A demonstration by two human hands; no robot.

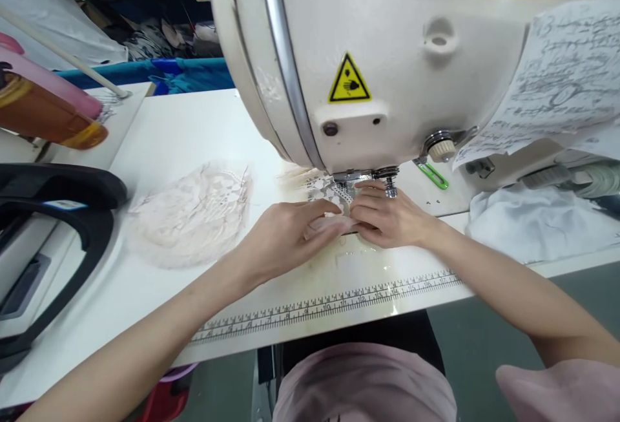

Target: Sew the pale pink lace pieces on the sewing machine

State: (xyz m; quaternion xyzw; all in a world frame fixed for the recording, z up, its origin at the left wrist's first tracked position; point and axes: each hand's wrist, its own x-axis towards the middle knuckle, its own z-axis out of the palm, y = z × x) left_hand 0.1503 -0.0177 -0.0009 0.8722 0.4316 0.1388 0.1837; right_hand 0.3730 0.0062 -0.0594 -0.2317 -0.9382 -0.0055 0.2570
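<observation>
mid frame, my left hand (285, 233) and right hand (390, 216), fingers half curled, pinch the lace piece (330, 193) flat at the presser foot (357, 178). feeding the seam, i judge; next calls for even guiding, fingertips clear.

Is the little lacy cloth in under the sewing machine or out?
In. The lacy cloth reaches under the presser foot of the sewing machine, with the left hand and right hand on its near end.
</observation>
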